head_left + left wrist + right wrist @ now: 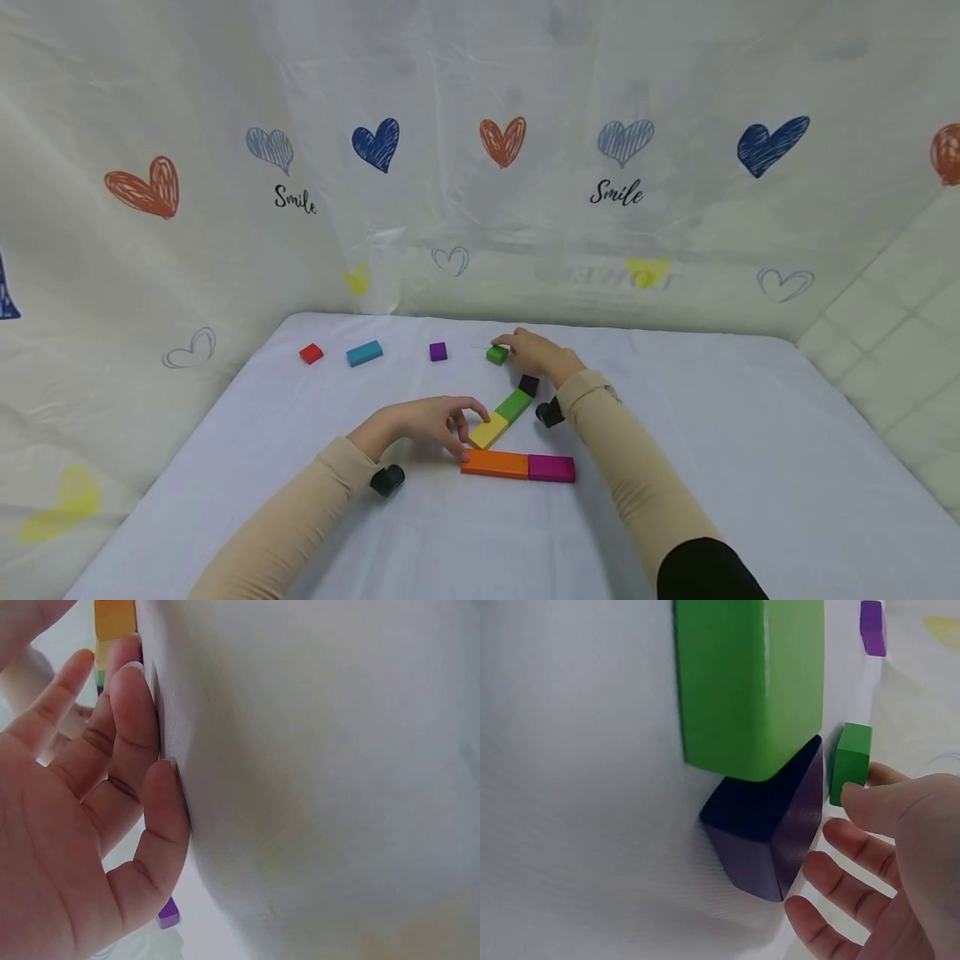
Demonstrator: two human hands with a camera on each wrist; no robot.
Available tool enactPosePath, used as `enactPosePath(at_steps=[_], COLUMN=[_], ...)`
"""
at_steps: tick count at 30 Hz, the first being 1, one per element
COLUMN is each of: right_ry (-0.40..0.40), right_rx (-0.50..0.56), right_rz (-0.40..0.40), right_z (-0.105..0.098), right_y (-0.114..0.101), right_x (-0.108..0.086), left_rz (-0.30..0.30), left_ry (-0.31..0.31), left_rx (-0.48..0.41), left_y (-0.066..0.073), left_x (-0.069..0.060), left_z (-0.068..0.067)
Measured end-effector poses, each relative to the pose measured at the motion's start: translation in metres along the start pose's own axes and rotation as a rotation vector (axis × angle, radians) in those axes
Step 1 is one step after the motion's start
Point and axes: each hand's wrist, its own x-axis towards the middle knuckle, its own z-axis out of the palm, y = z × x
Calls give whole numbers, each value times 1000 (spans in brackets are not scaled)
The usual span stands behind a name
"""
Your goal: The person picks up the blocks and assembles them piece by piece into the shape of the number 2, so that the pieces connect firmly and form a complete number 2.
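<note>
My right hand pinches a small green block between thumb and forefinger at the back of the table; its other fingers are loosely bent. Nearer me, a slanting row joins a black block, a longer green block and a yellow block. My left hand rests beside that row, forefinger at the yellow block and thumb at the left end of an orange block. A magenta block lies end to end with the orange one. Nothing is gripped in the left hand.
Along the back of the white-covered table lie a red block, a blue block and a purple block. A pale curtain printed with hearts hangs behind the table. Black wrist devices sit at both cuffs.
</note>
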Motion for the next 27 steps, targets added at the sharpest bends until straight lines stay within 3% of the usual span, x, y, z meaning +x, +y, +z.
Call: enactPosePath(at_steps=[10,27], right_ry=[12,80], right_rx=[27,33], right_rz=[-6,-6], right_z=[0,-4], right_y=[5,4], right_x=[4,-7], left_rz=[-3,10], left_ry=[0,-2], left_rx=[1,2], left_y=[0,-2], left_x=[1,1], left_z=[1,1])
